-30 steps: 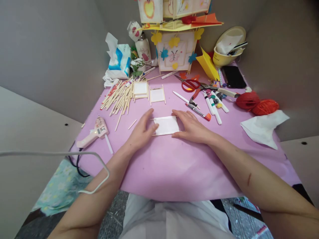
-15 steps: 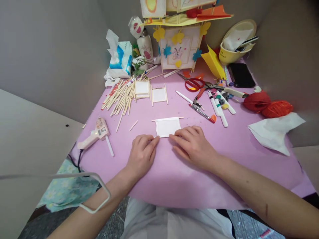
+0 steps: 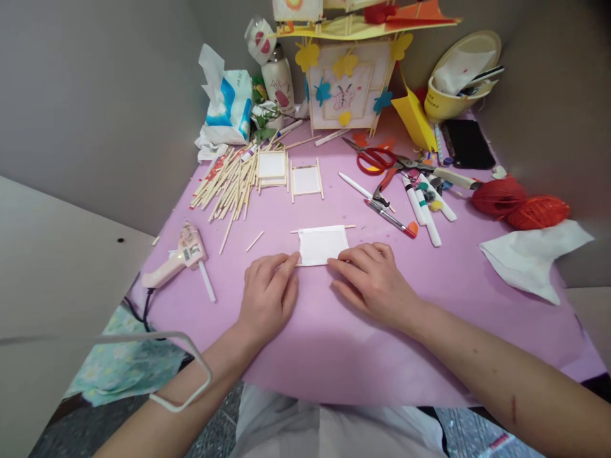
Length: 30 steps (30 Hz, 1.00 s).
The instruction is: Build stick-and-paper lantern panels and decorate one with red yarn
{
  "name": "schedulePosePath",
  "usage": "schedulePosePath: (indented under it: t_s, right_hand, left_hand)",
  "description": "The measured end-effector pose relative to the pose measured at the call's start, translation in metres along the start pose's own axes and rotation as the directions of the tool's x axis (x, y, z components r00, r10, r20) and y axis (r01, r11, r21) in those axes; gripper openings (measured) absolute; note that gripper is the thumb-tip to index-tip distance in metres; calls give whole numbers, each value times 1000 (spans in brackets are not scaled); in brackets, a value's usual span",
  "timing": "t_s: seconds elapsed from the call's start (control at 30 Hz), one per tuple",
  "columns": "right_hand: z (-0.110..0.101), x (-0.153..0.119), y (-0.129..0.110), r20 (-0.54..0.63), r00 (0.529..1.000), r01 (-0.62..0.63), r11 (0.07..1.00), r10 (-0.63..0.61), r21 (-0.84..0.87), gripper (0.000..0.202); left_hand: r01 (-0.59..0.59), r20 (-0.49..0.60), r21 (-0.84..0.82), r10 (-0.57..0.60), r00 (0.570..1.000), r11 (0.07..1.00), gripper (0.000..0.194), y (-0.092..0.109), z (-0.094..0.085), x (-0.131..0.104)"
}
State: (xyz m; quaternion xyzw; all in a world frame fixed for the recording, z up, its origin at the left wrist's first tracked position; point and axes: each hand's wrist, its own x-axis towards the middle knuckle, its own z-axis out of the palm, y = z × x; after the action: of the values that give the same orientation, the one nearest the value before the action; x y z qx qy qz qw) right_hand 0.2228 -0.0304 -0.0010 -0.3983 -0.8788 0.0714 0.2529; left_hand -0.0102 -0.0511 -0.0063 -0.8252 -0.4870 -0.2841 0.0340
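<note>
A small white paper panel point(image 3: 324, 244) lies flat on the purple tabletop, with a thin wooden stick point(image 3: 351, 226) poking out along its far edge. My left hand point(image 3: 271, 289) holds the panel down at its near left corner, forefinger pressed on the edge and thumb tucked below. At the near right corner my right hand point(image 3: 370, 280) does the same, its fingers close together and stretched forward, its thumb apart from the paper. The undersides of my fingers are hidden. Beyond the panel stand two small stick frames with white paper, a left one point(image 3: 272, 166) and a right one point(image 3: 306, 180).
Left lies a glue gun point(image 3: 188, 248) with a cord; behind it, a pile of wooden sticks point(image 3: 229, 184). Red scissors point(image 3: 375, 160), pliers point(image 3: 405, 166), markers point(image 3: 424, 210) and red yarn point(image 3: 537, 210) lie right. A decorated stick house point(image 3: 351, 83) stands at the back.
My left fingers have shifted slightly up along the panel's left corner, and the thumb has drawn back from it. My right hand stays at its corner. The whole view has shifted slightly.
</note>
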Motion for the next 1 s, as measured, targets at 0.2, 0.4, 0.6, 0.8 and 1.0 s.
schedulePosePath:
  t_s: [0.2,0.4,0.6,0.8,1.0]
  right_hand:
    - [5,0,-6,34,999,13,999,-12,-35,26]
    - [10,2,-7,78,997,-1,998,6,-66,30]
    - [11,3,-8,77,996,-30,998,34,-58,27]
    - [3,-2,5,-145,987,-67,998,65,-7,27]
    - [10,-2,17,-115,992,-51,998,48,-29,14]
  left_hand:
    - [-138,107,-99,149,983,985,46,13,9,0]
    - [-118,205,-27,121,971,993,44,16,16,5]
    - [-108,191,-48,115,975,993,41,15,15,9]
    - [-99,13,-120,101,995,988,50,11,12,9]
    - [-131,168,-117,150,974,984,40,18,21,12]
